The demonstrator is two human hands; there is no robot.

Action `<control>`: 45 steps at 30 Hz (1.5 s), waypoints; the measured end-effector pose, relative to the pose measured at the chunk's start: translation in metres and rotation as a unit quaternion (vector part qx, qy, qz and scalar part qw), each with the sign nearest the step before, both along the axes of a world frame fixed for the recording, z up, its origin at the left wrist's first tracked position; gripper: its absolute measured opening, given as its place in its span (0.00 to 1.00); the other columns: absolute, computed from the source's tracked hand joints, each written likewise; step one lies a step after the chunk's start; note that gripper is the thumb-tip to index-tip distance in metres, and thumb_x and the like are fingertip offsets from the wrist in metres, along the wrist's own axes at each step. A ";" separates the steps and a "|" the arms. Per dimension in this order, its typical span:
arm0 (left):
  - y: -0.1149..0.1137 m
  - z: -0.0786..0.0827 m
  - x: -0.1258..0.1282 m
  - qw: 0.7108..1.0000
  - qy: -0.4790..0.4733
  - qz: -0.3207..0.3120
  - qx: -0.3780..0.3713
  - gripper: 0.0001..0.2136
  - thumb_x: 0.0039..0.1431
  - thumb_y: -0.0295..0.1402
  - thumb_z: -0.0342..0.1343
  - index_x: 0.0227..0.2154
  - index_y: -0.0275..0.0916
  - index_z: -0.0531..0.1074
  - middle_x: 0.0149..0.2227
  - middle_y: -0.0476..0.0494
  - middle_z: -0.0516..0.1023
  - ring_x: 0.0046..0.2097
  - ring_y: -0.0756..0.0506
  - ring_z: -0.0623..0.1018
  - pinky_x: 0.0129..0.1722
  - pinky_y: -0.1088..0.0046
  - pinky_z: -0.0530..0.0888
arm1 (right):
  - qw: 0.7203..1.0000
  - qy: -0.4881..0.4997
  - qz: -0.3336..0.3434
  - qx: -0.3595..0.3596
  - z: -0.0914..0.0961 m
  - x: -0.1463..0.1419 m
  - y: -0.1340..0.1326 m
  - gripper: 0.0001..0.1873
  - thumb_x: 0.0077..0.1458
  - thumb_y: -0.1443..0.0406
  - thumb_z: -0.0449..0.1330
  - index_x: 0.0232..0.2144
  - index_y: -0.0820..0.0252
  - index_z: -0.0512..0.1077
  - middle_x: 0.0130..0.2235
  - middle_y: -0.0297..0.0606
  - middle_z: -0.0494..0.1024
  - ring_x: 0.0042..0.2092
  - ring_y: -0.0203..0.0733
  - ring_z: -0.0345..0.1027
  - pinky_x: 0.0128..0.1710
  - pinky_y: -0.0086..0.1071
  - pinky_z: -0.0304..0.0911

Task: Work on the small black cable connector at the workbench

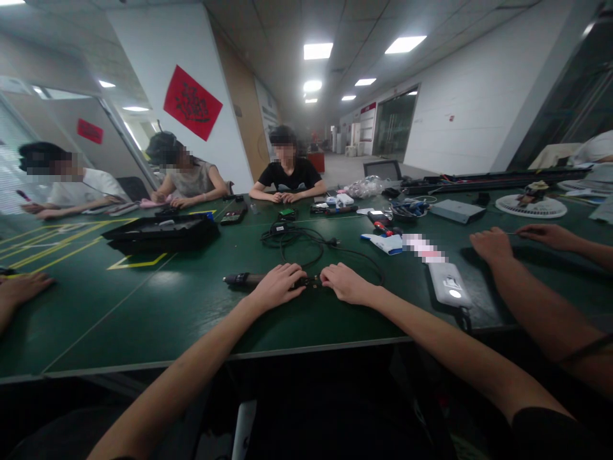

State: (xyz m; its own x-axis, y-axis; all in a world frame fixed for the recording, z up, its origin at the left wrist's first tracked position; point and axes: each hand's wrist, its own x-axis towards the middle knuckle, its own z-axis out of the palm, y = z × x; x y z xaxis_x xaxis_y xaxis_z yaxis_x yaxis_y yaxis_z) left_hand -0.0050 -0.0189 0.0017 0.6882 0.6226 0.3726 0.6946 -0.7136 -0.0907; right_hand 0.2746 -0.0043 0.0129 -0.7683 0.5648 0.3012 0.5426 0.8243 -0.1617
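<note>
Head view: the green table [191,332] carries the work, and its near edge runs below the person's forearms. The left hand [282,284] lies over the right-hand part of a dark cylindrical tool [244,280]; its grip is curled around the body, the narrow end projecting left. The right hand [347,281] is just beside the tool's other end, fingertips drawn together; whether its grip has hold of anything cannot be told. Small metallic parts [315,281] show between the hands, too small to identify.

To the right lies a pale device [450,284] with a lit spot; beyond it is a co-worker's hand [493,246]. Past the person's hands, a black cable [299,231] lies loosely coiled, its plug [334,242] resting near a blue-and-white packet [387,243]. A black tray [163,233] stands left. Farther back, a grey box [457,211] sits right, and a person in black [287,176] faces the table.
</note>
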 end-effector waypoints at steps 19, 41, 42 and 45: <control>0.028 -0.009 0.013 0.999 0.034 -0.004 0.004 0.14 0.74 0.44 0.48 0.54 0.46 0.72 0.49 0.43 0.77 0.47 0.45 0.80 0.42 0.71 0.73 | 0.998 0.043 0.017 -0.037 -0.001 0.012 0.011 0.06 0.65 0.68 0.59 0.43 0.58 0.76 0.44 0.41 0.78 0.46 0.45 0.71 0.49 0.37 0.58; 0.017 -0.002 0.010 0.998 0.065 0.002 -0.004 0.14 0.75 0.45 0.49 0.52 0.47 0.74 0.46 0.43 0.77 0.47 0.44 0.78 0.36 0.71 0.69 | 0.977 0.117 0.070 -0.161 -0.003 -0.006 -0.008 0.12 0.68 0.58 0.59 0.41 0.58 0.79 0.28 0.30 0.77 0.28 0.34 0.66 0.40 0.30 0.61; 0.016 -0.002 0.011 0.998 0.065 0.007 -0.004 0.14 0.75 0.45 0.49 0.53 0.47 0.73 0.46 0.43 0.77 0.47 0.44 0.78 0.37 0.71 0.69 | 0.982 0.109 0.065 -0.140 -0.003 -0.006 -0.007 0.11 0.67 0.58 0.60 0.40 0.58 0.79 0.27 0.29 0.77 0.29 0.34 0.66 0.43 0.32 0.61; 0.014 -0.002 0.012 0.998 0.064 0.022 -0.004 0.16 0.75 0.46 0.47 0.55 0.46 0.72 0.47 0.43 0.78 0.47 0.43 0.78 0.40 0.69 0.70 | 0.989 0.111 0.033 -0.094 -0.005 -0.004 -0.003 0.09 0.66 0.58 0.63 0.41 0.57 0.80 0.27 0.29 0.77 0.30 0.35 0.68 0.48 0.34 0.61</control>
